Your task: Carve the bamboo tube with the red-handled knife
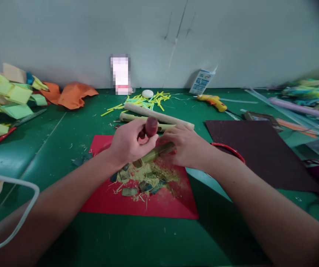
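Observation:
My left hand (130, 142) is closed around a rounded, reddish-brown tool handle (151, 127). The working end of that tool is hidden, so I cannot tell its kind. My right hand (184, 144) wraps around a piece of greenish bamboo (155, 154), which slants low over a red sheet (170, 207). Pale shavings and dark green bamboo chips (130, 191) lie scattered on the sheet below both hands. Just behind the hands rest a long pale stick (159, 114) and another length of bamboo (126, 117).
Yellow strips (159, 100) lie at the back near a lit phone (120, 74). A yellow glue gun (212, 102) and a dark board (259, 155) are to the right. Folded paper pieces (9, 92) and red-handled scissors (0, 141) sit at left.

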Demonstrator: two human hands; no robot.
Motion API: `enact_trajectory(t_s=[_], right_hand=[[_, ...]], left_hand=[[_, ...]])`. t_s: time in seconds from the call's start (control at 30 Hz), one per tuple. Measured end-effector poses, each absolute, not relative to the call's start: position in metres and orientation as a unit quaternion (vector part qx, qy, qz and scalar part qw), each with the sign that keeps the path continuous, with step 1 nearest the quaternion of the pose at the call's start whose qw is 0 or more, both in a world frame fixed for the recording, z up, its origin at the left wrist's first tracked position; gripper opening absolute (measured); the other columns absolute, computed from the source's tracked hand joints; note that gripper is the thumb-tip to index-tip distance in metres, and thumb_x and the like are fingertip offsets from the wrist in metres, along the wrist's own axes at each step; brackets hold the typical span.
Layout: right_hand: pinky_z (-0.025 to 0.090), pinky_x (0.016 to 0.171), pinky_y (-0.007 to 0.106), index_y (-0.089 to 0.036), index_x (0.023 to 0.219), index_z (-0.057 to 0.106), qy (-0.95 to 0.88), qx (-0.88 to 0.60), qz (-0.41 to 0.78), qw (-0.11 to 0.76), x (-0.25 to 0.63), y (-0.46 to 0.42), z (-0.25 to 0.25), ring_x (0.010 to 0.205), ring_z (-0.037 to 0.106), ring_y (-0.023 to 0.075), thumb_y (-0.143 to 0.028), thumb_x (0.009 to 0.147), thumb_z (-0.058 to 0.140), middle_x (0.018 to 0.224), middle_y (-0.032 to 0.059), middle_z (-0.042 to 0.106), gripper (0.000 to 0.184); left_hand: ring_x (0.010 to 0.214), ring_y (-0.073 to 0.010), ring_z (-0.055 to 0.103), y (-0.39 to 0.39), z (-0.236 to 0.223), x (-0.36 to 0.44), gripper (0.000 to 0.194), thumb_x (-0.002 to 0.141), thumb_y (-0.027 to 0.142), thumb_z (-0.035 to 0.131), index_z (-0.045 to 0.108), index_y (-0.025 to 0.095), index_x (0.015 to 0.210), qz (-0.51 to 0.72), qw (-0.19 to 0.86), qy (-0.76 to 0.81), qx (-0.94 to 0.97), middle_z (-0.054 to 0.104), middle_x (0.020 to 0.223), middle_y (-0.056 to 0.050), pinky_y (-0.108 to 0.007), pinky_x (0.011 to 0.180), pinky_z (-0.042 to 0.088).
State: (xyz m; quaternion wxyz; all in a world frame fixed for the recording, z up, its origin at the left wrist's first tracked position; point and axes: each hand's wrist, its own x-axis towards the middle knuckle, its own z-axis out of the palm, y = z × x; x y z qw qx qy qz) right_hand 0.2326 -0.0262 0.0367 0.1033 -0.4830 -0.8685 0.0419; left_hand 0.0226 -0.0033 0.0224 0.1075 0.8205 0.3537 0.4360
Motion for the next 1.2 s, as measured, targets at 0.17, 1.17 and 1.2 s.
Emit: enact_trajectory(t_s=[0.17,1.17,1.2], right_hand=[[0.038,0.076,0.035,-0.015,0.098,0.074,-0.877,-0.467,0.089,0.073,0.235,-0.031,0.033,0.09,0.058,0.024,-0.031,0.079,0.071,0.096,0.0111,0.067,0.026],[0.031,0.065,0.03,-0.014,0.095,0.069,-0.8,-0.559,0.107,0.188,0.202,-0.045,0.008,0.076,0.048,0.0169,-0.033,0.082,0.064,0.09,0.0074,0.06,0.024],[0.032,0.065,0.031,-0.014,0.096,0.069,-0.8,-0.559,0.104,0.188,0.2,-0.046,0.007,0.078,0.049,0.0177,-0.032,0.081,0.064,0.091,0.008,0.061,0.023]], left_hand=[[0.059,-0.013,0.054,-0.002,0.018,0.019,0.012,0.09,0.031,0.053,0.057,0.02,0.095,0.529,0.212,0.345,0.746,0.059,0.073,0.0,-0.029,0.058,0.045],[0.07,-0.0143,0.055,-0.004,0.012,0.025,0.018,0.088,0.029,0.057,0.056,0.02,0.072,0.435,0.345,0.458,0.694,0.058,0.068,0.002,-0.029,0.069,0.047],[0.068,-0.0138,0.054,-0.004,0.01,0.026,0.018,0.087,0.029,0.056,0.056,0.02,0.072,0.432,0.358,0.46,0.688,0.057,0.067,0.002,-0.029,0.067,0.046]])
